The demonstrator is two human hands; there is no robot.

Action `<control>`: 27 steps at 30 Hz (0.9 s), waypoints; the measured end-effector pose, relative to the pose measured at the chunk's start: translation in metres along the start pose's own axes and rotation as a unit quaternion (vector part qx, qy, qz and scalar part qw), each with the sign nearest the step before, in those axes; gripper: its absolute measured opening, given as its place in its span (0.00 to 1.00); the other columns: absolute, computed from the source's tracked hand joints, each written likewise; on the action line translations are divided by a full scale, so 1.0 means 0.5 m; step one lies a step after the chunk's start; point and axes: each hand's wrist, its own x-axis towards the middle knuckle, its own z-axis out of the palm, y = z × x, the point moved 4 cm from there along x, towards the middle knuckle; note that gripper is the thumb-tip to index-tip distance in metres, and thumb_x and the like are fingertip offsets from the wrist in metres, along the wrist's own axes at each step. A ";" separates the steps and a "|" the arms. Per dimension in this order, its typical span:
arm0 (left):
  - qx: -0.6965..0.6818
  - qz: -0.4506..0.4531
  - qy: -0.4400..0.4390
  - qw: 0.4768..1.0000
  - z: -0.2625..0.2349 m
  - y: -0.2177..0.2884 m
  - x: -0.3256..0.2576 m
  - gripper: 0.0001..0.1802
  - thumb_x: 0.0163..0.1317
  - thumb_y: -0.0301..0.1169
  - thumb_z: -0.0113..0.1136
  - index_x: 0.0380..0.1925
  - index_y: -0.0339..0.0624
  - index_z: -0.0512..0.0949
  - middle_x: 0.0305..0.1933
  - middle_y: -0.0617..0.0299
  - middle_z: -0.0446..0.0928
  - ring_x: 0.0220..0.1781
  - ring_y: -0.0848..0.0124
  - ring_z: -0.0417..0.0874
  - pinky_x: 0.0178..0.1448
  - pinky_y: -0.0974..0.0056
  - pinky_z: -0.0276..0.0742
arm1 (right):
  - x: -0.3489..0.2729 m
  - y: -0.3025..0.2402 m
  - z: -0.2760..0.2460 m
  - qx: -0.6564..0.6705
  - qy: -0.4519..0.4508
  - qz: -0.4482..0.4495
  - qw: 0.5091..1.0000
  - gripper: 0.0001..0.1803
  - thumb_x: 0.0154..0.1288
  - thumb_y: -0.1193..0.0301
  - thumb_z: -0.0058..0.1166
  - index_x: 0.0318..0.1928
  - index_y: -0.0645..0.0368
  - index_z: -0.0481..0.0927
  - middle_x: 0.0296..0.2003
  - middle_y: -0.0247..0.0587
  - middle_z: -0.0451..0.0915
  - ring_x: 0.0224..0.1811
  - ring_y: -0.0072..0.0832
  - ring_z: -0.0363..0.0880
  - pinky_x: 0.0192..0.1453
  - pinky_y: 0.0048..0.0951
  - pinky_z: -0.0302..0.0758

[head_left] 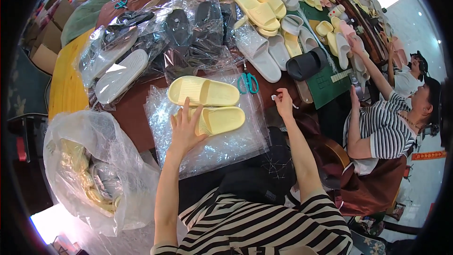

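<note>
Two pale yellow slide slippers lie side by side on a stack of clear plastic bags [226, 150] in front of me. The farther slipper [219, 93] rests just beyond the nearer slipper [227, 120]. My left hand [187, 131] is open, its spread fingers lying on the toe end of the nearer slipper. To the right of the pair, my right hand [284, 106] is raised with its fingers curled in a pinch. A small white scrap [274, 97] pokes out at the fingertips. Teal-handled scissors [248, 84] lie between the farther slipper and my right hand.
Bagged dark and grey slippers [177, 27] cover the far side of the table. Loose grey slippers [258, 56], yellow slippers [257, 9] and a black slipper [306, 63] lie right of them. A large translucent sack [125, 160] stands at left. A co-worker [387, 123] sits at right.
</note>
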 end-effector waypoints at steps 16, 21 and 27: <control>0.043 -0.010 -0.016 0.999 -0.006 0.003 -0.002 0.62 0.40 0.47 0.80 0.76 0.66 0.55 0.82 0.50 0.41 0.77 0.39 0.55 0.72 0.27 0.55 | 0.073 -0.260 0.130 -0.170 -0.099 -0.066 0.978 0.24 0.62 0.65 0.64 0.54 0.58 0.70 0.47 0.55 0.77 0.51 0.54 0.79 0.51 0.53 0.77; 0.034 0.024 0.066 0.997 -0.029 0.054 0.014 0.57 0.43 0.47 0.78 0.75 0.60 0.60 0.78 0.45 0.51 0.77 0.43 0.57 0.74 0.32 0.54 | 0.095 -0.220 0.125 -0.123 -0.132 -0.050 0.982 0.27 0.60 0.65 0.65 0.57 0.57 0.69 0.49 0.55 0.77 0.51 0.54 0.79 0.52 0.53 0.78; 0.211 0.134 0.078 0.965 0.037 0.127 0.102 0.28 0.59 0.34 0.62 0.61 0.44 0.74 0.54 0.52 0.74 0.64 0.52 0.69 0.72 0.43 0.58 | 0.108 -0.177 0.095 -0.144 -0.112 -0.101 0.978 0.29 0.59 0.70 0.60 0.60 0.57 0.68 0.51 0.58 0.76 0.53 0.57 0.79 0.54 0.56 0.77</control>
